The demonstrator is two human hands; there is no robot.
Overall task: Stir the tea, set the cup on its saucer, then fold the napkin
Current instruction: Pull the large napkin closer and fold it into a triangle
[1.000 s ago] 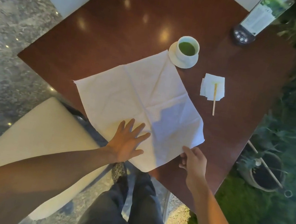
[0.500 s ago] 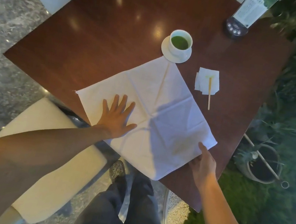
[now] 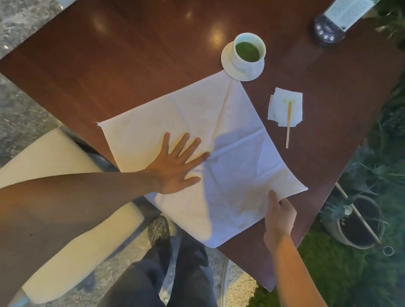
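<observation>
Left hand [image 3: 176,166] slid rightward, flat on napkin [image 3: 228,136]; right hand [image 3: 280,213] pinching edge.

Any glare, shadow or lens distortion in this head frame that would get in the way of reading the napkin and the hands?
Head view: ceiling-light glare spots sit on the bare table, clear of the napkin; a bluish shadow crosses the napkin's middle between the left hand and right hand, but its creases stay readable; wide-angle distortion bends the table edges and stretches the forearms; the plants at right are smeared.
</observation>
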